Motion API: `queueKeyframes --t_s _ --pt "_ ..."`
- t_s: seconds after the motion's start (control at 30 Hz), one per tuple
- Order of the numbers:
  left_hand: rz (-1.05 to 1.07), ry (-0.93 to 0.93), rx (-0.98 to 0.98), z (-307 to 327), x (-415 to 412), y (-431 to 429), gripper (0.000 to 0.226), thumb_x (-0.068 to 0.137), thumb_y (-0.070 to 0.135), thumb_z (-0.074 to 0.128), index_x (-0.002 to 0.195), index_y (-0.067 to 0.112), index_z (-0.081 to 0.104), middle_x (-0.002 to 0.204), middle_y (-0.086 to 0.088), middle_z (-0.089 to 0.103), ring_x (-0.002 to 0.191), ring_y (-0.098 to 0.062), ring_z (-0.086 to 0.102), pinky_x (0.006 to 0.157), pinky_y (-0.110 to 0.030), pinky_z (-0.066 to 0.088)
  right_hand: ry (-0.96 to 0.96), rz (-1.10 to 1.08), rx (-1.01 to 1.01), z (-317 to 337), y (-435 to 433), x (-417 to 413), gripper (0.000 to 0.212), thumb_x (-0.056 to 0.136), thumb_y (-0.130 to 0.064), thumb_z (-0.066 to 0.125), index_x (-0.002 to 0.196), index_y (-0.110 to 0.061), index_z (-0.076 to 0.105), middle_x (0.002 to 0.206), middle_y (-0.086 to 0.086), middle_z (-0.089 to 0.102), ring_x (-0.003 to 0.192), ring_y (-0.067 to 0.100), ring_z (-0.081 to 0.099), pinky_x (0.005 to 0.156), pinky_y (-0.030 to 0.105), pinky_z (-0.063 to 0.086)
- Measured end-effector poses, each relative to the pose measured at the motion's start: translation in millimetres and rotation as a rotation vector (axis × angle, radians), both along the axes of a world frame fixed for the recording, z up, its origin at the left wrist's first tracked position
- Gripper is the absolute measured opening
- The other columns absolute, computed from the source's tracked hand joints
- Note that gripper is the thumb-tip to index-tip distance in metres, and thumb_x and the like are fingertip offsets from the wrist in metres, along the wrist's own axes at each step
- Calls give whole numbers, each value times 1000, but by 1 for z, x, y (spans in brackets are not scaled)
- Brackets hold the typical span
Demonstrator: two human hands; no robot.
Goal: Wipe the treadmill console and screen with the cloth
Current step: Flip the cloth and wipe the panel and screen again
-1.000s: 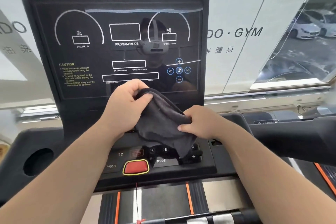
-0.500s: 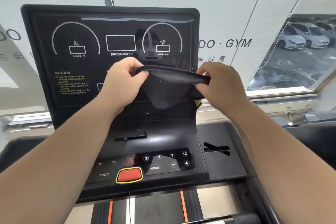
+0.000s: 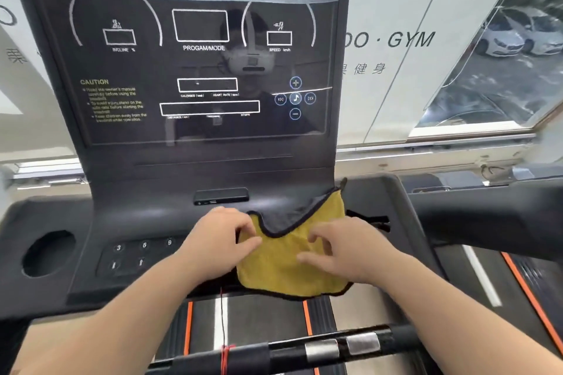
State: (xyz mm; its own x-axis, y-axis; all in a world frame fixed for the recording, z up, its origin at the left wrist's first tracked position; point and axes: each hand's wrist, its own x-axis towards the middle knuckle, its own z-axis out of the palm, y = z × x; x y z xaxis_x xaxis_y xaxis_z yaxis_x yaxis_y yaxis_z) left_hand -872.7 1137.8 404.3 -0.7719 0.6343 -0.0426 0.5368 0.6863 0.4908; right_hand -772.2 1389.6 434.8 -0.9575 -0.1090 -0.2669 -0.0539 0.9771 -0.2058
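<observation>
Yellow cloth (image 3: pixel 289 271) lies spread on console (image 3: pixel 91 253) below dark screen (image 3: pixel 198 70).

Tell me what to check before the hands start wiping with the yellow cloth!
1. Cloth is on the treadmill: ok. The cloth lies yellow side up on the console.
2. Cloth is flat: not ok. The folded corner on the far side shows the grey side.
3. Left hand has the cloth: ok. The left hand pinches the cloth's left edge.
4. Right hand has the cloth: cannot tell. The right hand has curled fingers on the cloth, but no grip shows.
5. Screen is off: ok. The boxes on the screen show no numbers.
</observation>
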Motion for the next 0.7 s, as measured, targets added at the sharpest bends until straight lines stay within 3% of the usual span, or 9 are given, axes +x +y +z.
queueKeyframes --t_s 0.13,0.27,0.37,0.43,0.53,0.6,0.63,0.7 --pt "-112 177 -101 2 -3 27 45 82 48 38 101 30 75 99 11 72 94 -20 61 85 -39 51 221 -207 -25 -17 -6 -7 38 102 -51 50 102 -19 70 94 -3 61 93 23 62 79 33 48" --pt "-206 317 -265 -13 1 46 35 80 36 51 109 25 69 102 5 66 94 -25 59 79 -41 49 244 -290 -8 -49 -18 -1 48 92 -54 57 114 -13 69 122 6 62 113 30 55 99 41 50" --pt "-157 423 -311 -17 -6 56 26 84 42 59 99 24 69 90 4 63 85 -24 58 70 -37 46 297 -347 -1 -60 -31 6 60 84 -61 48 107 -10 69 120 12 65 107 34 60 93 43 54" --pt "-197 464 -364 -12 -10 65 26 89 45 57 97 23 69 92 2 62 89 -25 57 71 -37 41 342 -371 28 -62 -34 10 64 85 -62 45 114 -10 68 115 13 65 103 35 61 90 44 54" --pt "-150 292 -321 0 -17 75 24 92 43 55 103 26 68 102 3 65 102 -24 57 81 -36 43 384 -414 85 -61 -33 9 74 89 -65 43 134 -9 61 107 11 63 93 34 58 86 48 54" --pt "-85 105 -234 7 -22 78 14 86 38 63 92 28 71 97 7 68 98 -21 61 83 -36 51 366 -466 91 -60 -33 6 82 90 -70 38 142 -8 56 108 12 62 93 34 58 86 49 54" --pt "-60 28 -210 8 -25 78 6 82 35 66 83 29 69 92 9 67 92 -20 62 79 -35 53 335 -494 91 -59 -34 3 87 91 -73 33 146 -8 52 114 14 61 99 35 58 90 51 53" --pt "-3 -53 -171 12 -30 78 16 80 31 69 65 31 61 81 13 62 83 -16 61 72 -31 51 202 -543 89 -56 -36 -6 96 91 -79 19 157 -10 35 144 20 47 130 42 47 113 59 38"
